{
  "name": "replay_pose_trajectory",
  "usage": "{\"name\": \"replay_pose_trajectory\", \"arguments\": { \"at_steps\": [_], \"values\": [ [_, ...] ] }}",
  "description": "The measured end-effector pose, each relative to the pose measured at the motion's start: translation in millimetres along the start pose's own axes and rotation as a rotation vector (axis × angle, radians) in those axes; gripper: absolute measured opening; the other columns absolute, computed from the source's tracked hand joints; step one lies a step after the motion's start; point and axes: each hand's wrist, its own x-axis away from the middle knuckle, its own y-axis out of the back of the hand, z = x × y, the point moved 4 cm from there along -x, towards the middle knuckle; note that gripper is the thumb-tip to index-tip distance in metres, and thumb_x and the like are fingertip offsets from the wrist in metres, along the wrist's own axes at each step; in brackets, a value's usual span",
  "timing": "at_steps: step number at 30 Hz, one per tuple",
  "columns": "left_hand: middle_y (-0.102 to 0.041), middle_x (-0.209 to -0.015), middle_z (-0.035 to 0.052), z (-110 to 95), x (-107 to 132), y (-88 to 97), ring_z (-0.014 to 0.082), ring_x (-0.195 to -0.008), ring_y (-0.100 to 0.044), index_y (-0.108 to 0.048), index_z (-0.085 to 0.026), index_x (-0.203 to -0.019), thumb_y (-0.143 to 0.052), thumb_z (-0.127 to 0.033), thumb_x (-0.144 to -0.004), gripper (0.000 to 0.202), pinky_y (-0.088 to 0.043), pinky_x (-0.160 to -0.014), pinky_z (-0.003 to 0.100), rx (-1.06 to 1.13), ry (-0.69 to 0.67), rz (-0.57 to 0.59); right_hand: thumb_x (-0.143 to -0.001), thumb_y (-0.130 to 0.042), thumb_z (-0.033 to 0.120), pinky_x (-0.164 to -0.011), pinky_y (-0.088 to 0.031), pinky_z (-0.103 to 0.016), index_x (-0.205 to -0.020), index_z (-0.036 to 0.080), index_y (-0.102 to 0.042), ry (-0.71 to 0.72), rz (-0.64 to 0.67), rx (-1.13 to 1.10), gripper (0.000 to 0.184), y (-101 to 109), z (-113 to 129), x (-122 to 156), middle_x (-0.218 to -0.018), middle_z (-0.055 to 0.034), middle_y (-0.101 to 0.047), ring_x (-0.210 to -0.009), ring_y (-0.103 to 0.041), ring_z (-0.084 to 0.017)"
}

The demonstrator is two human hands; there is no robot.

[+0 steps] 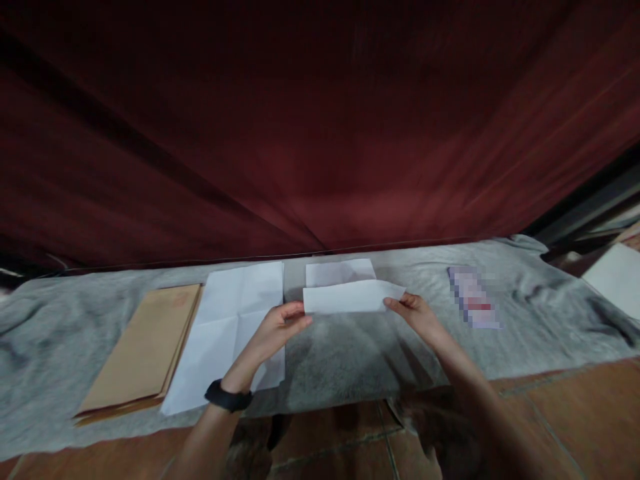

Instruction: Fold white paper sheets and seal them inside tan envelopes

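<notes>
A white folded sheet of paper (345, 297) is held up level between my two hands. My left hand (275, 330), with a black band (228, 396) on its wrist, holds the left end; its fingertips pass behind the edge and the thumb sits just below the lower corner. At the right end, my right hand (413, 313) pinches the sheet, thumb in front and fingers behind. Another white paper (340, 272) lies flat just beyond the held sheet. Left of my left hand lie large white sheets (220, 333) with crossing fold creases.
Brown envelopes (145, 347) are stacked at the left on a grey cloth (345, 360). A pixelated purple item (475, 298) lies at the right. Dark red fabric (320, 133) hangs behind. A white object (617, 277) sits at the far right, and brown floor tiles (580, 413) show in front.
</notes>
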Motion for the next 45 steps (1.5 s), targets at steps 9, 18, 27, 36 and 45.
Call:
{"name": "replay_pose_trajectory", "arguments": {
  "at_steps": [9,18,27,36,45],
  "values": [
    [-0.063,-0.069,-0.0003,22.0,-10.3,-7.9,0.0170,-0.070,-0.055,-0.066,-0.017,-0.072,-0.066,-0.058,-0.078,0.042,-0.045,-0.068,0.027,-0.129,0.039,0.011,-0.063,-0.079,0.068,-0.071,-0.053,-0.034,-0.076,0.020,-0.078,0.012,-0.015,-0.064,0.050,-1.6,0.6,0.1,-0.077,-0.0050,-0.077,-0.073,-0.068,-0.023],
    [-0.047,-0.062,-0.0051,7.3,-12.9,0.2,0.0116,-0.061,-0.043,-0.052,-0.019,-0.068,-0.057,-0.056,-0.088,0.042,-0.035,-0.058,0.023,-0.044,-0.107,-0.251,-0.063,-0.087,0.049,-0.083,-0.053,-0.036,-0.094,0.020,-0.077,0.022,0.107,-0.163,0.043,-1.8,1.6,2.3,-0.089,-0.0037,-0.078,-0.084,-0.070,-0.023],
    [-0.074,-0.112,0.0090,-7.8,-2.4,1.7,0.0249,-0.108,-0.065,-0.072,-0.018,-0.107,-0.074,-0.054,-0.078,0.046,-0.049,-0.096,0.032,0.007,-0.181,-0.088,-0.071,-0.085,0.035,-0.079,-0.058,-0.032,-0.103,0.024,-0.074,0.198,-0.168,-0.554,0.035,26.5,33.7,2.4,-0.094,-0.0010,-0.079,-0.083,-0.073,-0.020],
    [-0.072,-0.076,0.0025,-5.9,4.9,-21.9,0.0157,-0.063,-0.064,-0.068,-0.014,-0.092,-0.071,-0.052,-0.081,0.039,-0.051,-0.065,0.027,0.131,0.009,0.084,-0.075,-0.081,0.034,-0.081,-0.061,-0.034,-0.101,0.023,-0.072,0.257,-0.272,-0.645,0.029,29.3,43.5,-15.8,-0.096,-0.0015,-0.080,-0.085,-0.075,-0.022],
    [-0.075,-0.095,0.0057,21.3,41.7,-34.5,0.0209,-0.076,-0.069,-0.068,-0.017,-0.107,-0.075,-0.040,-0.073,0.042,-0.054,-0.065,0.030,0.235,0.366,0.274,-0.072,-0.076,0.043,-0.069,-0.057,-0.030,-0.096,0.021,-0.069,0.189,-0.287,-0.392,0.033,-13.4,-0.4,-58.2,-0.087,-0.0011,-0.075,-0.073,-0.068,-0.019]
  ]
}}
